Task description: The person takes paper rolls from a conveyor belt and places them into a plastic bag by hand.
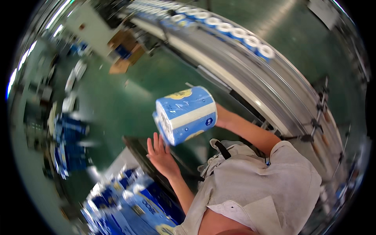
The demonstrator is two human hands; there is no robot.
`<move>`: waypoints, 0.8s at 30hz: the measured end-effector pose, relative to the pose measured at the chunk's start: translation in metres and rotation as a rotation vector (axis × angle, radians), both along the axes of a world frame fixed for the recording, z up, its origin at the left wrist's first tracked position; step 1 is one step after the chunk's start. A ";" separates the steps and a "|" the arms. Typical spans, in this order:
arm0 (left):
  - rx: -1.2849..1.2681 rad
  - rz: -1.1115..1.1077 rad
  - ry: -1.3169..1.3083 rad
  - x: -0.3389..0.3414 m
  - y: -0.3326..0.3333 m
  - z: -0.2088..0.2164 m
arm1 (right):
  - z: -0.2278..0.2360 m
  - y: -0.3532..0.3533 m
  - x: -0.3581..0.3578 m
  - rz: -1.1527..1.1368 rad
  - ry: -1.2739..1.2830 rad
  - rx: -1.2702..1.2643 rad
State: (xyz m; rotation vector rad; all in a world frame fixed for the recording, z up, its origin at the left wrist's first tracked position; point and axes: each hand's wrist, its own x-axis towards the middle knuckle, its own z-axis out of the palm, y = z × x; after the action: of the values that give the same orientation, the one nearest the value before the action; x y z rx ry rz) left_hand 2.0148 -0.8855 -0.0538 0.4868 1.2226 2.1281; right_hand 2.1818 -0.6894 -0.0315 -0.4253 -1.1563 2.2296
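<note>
A plastic-wrapped toilet roll (190, 113), blue with a white band and a yellow patch, is up in the air in front of my body. My right hand (220, 116) is at its right end, mostly hidden behind the wrapper, and the roll appears held in it. Below the roll's left end is my left hand (162, 156), fingers spread, with nothing in it. Loose film stands out from that end of the roll near the left fingertips; I cannot tell whether they touch.
A curved conveyor (219, 51) runs along my right, with a row of blue-and-white rolls (238, 33) on its far side. Blue wrapped packs (133, 203) are piled at lower left. An open cardboard box (125, 45) sits on the green floor (121, 94).
</note>
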 end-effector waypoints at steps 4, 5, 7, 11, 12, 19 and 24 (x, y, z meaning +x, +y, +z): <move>-0.128 -0.386 0.210 0.024 0.083 -0.009 | -0.021 0.079 0.124 -0.816 -0.357 0.465; -0.145 -0.418 0.246 0.027 0.091 -0.011 | -0.010 0.086 0.152 -0.969 -0.568 0.551; -0.170 -0.499 0.304 0.036 0.100 -0.018 | -0.029 0.102 0.219 -1.303 -0.937 0.659; -0.267 -0.511 0.469 0.033 0.085 -0.030 | -0.064 0.080 0.309 -1.648 -1.668 0.784; -0.323 -0.472 0.534 0.027 0.079 -0.029 | -0.059 0.063 0.328 -1.410 -1.717 0.619; -0.363 -0.464 0.494 -0.036 0.046 -0.033 | -0.082 0.059 0.424 -1.061 -2.075 0.349; -0.350 -0.314 0.498 -0.075 0.053 -0.030 | -0.070 0.097 0.424 -0.860 -2.032 0.421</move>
State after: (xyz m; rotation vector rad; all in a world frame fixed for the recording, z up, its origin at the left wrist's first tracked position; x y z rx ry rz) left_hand 1.9397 -0.8328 -0.0834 1.0120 1.6242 1.5296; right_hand 2.6054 -0.5922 -0.1014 -2.5351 -1.5264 0.1720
